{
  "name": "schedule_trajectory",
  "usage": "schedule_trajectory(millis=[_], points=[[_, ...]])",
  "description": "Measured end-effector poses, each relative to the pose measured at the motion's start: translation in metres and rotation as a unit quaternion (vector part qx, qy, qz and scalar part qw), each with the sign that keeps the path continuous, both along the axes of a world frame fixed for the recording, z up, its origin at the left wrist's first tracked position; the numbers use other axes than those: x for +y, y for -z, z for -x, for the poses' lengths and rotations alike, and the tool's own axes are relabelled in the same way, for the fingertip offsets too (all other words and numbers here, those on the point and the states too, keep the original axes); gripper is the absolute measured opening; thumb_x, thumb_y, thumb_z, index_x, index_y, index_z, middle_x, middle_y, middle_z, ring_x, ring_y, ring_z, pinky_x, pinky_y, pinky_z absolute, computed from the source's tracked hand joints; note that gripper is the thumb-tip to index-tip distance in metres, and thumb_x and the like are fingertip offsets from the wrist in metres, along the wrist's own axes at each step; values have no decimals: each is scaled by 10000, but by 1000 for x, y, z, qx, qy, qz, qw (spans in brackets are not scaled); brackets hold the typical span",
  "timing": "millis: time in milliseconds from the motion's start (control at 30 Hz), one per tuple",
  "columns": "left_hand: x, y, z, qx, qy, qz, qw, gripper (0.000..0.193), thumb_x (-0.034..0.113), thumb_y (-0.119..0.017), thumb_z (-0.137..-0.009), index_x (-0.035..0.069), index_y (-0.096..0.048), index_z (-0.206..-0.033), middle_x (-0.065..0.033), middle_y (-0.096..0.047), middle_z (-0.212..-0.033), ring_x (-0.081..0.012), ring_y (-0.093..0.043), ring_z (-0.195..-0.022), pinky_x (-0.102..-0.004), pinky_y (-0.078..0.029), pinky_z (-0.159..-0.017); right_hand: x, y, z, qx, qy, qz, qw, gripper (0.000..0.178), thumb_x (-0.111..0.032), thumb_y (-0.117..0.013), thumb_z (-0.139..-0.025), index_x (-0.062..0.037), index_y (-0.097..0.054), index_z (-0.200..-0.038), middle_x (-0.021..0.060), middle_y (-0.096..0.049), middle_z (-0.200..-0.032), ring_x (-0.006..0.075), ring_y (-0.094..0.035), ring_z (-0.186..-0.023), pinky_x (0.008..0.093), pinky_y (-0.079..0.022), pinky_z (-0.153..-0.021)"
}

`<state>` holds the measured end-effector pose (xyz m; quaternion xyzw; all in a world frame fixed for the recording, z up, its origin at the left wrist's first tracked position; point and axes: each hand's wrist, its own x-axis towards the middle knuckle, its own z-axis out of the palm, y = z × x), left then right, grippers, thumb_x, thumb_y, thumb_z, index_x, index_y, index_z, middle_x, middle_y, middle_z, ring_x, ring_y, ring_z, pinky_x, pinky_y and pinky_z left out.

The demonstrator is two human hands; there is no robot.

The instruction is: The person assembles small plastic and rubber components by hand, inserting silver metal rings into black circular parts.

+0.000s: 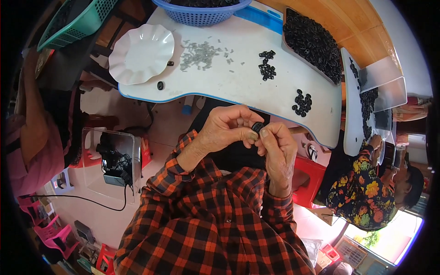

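A small black oval plastic piece with holes [257,125] is pinched between the fingertips of both hands, just off the table's near edge. My left hand [225,129] grips its left side with thumb and fingers. From the right, the thumb and fingers of my right hand [277,147] close on the same piece. On the white table [220,87] beyond lie a heap of black oval pieces [301,103], a cluster of small black parts [267,69] and scattered tiny clear pieces [200,56]. One black piece [160,85] rests alone near the white scalloped plate [142,55].
A blue basket [201,16] and a tray [306,63] full of black parts stand at the far side. A person in a floral shirt [362,192] sits to the right, another person [39,137] at the left. A clear box [91,178] with cables is on the left.
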<state>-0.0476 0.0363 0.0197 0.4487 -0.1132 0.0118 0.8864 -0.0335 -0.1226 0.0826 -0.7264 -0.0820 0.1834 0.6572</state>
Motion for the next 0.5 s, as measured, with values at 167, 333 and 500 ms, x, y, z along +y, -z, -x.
schedule_trajectory(millis=[167, 333, 500], points=[[6, -1, 2, -27, 6, 9, 1000, 265, -24, -642, -821, -76, -580, -1073, -81, -616, -840, -120, -635, -685, -218, -544, -590, 5, -4, 3, -4, -5, -3, 1000, 90, -93, -530, -909, -15, -546, -866, 24, -578, -721, 45, -477, -597, 184, -397, -540], [13, 1, 4, -54, 9, 25, 998, 289, -16, -630, -834, -71, -569, -1111, -90, -626, -858, -127, -639, -690, -222, -547, -593, 14, -7, 7, -3, -12, -8, 1000, 98, -91, -531, -908, -13, -544, -851, 22, -569, -712, 44, -470, -588, 185, -392, -532], [22, 6, 15, -21, 8, 29, 999, 278, 7, -621, -849, -64, -566, -1112, -84, -632, -818, -132, -644, -681, -231, -554, -590, 22, -1, 8, 12, -31, 1, 999, 101, -92, -539, -904, -20, -546, -835, 13, -565, -701, 39, -463, -577, 185, -387, -526]])
